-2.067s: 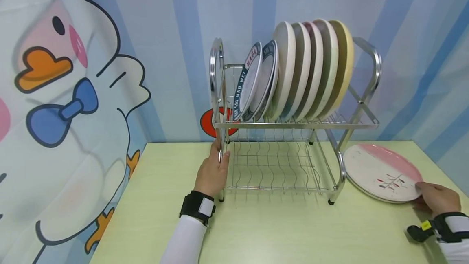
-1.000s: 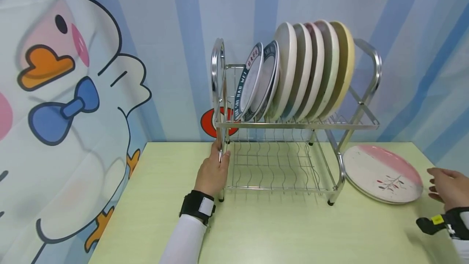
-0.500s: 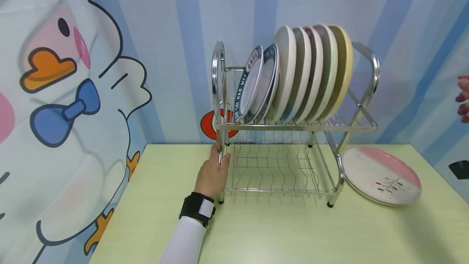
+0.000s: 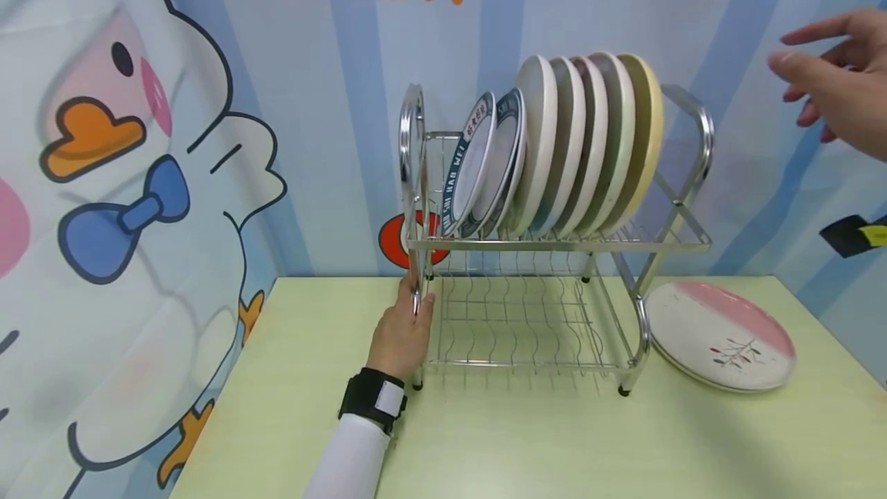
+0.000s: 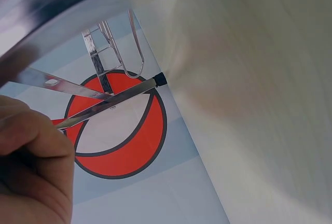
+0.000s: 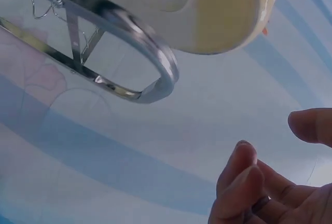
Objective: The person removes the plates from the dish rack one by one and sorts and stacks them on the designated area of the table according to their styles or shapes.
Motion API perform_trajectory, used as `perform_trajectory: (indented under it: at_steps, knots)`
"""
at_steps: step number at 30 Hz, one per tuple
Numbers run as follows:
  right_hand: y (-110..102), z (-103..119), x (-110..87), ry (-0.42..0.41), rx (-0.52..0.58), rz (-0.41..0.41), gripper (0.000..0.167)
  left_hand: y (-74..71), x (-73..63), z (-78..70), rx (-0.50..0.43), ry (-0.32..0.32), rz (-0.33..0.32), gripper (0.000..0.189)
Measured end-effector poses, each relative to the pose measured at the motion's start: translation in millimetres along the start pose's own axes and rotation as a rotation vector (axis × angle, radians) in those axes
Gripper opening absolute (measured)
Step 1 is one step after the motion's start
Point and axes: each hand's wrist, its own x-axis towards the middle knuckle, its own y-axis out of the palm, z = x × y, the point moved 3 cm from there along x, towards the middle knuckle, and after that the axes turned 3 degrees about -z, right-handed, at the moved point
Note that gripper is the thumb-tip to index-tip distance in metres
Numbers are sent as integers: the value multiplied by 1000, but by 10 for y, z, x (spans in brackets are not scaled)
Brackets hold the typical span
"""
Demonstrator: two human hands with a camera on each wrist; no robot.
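My left hand [image 4: 402, 337] grips the left leg of a two-tier metal dish rack [image 4: 527, 245]; its curled fingers also show in the left wrist view. Several plates stand on edge in the upper tier. Two or more small blue-rimmed plates [image 4: 471, 164] lean at the left, and larger pale ones follow, with a yellow-edged plate [image 4: 640, 145] at the right end. My right hand [image 4: 841, 79] hangs in the air to the right of the rack, holding nothing, its thumb and fingers apart. In the right wrist view the yellow-edged plate and the rack's curved handle are near it.
A small stack of pink-and-white oval plates [image 4: 721, 337] lies on the pale table [image 4: 527, 445], right beside the rack's right leg. The lower wire tier [image 4: 513, 322] stands under the plates. Behind the table hangs a blue cartoon duck backdrop [image 4: 333, 98].
My right hand has let go of the oval plates' rim, left the table and risen to the upper right, its fingers spread. The left hand keeps its grip on the rack.
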Motion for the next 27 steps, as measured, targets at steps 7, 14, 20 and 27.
perform_trajectory:
  at_steps: [7, 14, 20, 27]
  knots:
    - [199, 425, 50, -134, -123, 205, 65, 16, -5, 12, -9, 2, 1, 61]
    - [399, 672, 159, -182, -179, 312, 71, 8, -3, 14, -9, 3, -3, 61]
    - [554, 767, 220, -192, -179, 371, 70, 11, -15, 16, -10, -4, 0, 61]
    - [633, 806, 228, -241, -211, 390, 63, 12, -4, 12, 6, 17, -11, 62]
